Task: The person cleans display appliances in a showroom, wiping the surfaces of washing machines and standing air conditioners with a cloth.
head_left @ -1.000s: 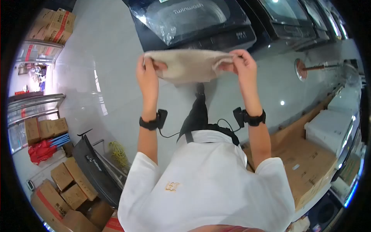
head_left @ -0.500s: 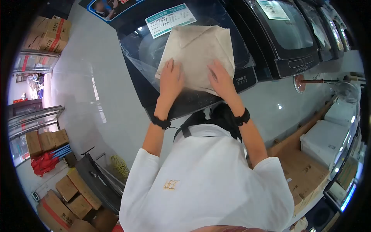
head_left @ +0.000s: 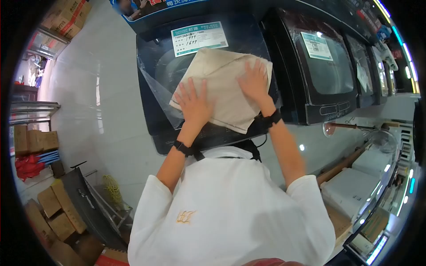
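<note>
Plainly, fingers [head_left: 192, 90] flat on cloth [head_left: 225, 84]

L hand [head_left: 194, 106] flat on beige cloth [head_left: 224, 95], fingers spread; R hand [head_left: 256, 84] also flat on it, a bit farther fwd, nr cloth's R edge. Cloth lies askew under both, crease across its far part, on top of dark machine [head_left: 155, 126]. Clear plastic film [head_left: 160, 95] shows just L of L hand. Price tag [head_left: 199, 38] w/ handwritten nos. just fwd of hands, by cloth's far edge. Black wristband [head_left: 183, 148] behind each hand. R of R hand: 2nd machine [head_left: 293, 77], own tag [head_left: 317, 45] on it. Well L of & behind hands: yellow cord [head_left: 112, 191], cardboard boxes [head_left: 61, 225], red item [head_left: 29, 166]. Directly behind hands: white shirt [head_left: 230, 204], gold lettering.
</note>
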Demonstrator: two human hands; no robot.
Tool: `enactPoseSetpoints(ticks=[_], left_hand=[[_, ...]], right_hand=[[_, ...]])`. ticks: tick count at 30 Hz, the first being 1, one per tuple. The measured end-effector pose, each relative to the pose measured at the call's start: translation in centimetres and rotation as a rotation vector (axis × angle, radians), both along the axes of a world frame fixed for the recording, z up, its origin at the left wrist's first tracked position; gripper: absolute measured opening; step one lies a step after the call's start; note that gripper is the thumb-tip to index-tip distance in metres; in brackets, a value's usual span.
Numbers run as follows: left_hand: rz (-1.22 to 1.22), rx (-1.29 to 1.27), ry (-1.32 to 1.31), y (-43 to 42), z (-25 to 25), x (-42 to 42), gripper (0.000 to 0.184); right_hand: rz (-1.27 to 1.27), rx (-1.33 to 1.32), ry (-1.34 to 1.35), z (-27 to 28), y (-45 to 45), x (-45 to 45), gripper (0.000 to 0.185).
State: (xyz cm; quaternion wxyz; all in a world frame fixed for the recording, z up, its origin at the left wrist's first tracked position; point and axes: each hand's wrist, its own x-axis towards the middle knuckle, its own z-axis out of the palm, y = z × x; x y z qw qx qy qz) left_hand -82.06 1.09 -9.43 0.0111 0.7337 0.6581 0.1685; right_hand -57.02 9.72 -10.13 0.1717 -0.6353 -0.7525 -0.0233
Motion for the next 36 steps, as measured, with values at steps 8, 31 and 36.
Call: enactPoseSetpoints(ticks=[8,31,36], left_hand=[[0.005,0.044,-0.059,-0.4,-0.1,-0.4,0.072],[0.045,-0.064,-0.066,-0.2,0.2,0.7,0.065],[0.119,-0.129,-0.065,-0.9,0.5,1.0,0.065]], right_hand=[[0.023,0.008,-0.170,0.5,-2.6,-1.4,0.080],[-0.135,0.043,0.042,-0.7,-1.7,0.5,0.074],[-0.315,-0.028,-0.081,1.6,-1.2,0.1,0.073]])
